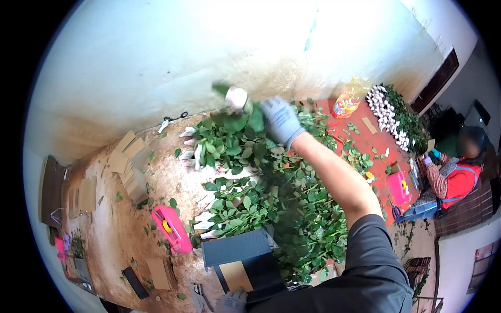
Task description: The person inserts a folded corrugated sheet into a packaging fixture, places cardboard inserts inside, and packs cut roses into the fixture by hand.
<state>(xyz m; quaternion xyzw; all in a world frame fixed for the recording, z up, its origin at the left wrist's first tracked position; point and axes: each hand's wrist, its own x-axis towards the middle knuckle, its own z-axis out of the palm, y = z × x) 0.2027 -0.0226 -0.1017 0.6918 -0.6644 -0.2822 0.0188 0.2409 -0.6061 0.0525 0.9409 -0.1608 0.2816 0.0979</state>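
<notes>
Step in hand, as judged: handling one pale rose (236,98), apparently grasped by its stem in the right hand (282,122), over leafy stems (245,146) on the table (117,229). Left hand (232,301) lies at a cardboard piece (236,275), grip unclear. Next move likely calls for guarding the bloom.

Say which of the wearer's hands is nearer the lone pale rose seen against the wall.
Right. In the picture, the right hand is just right of the pale rose; the left hand is far below it, at the bottom edge.
</notes>
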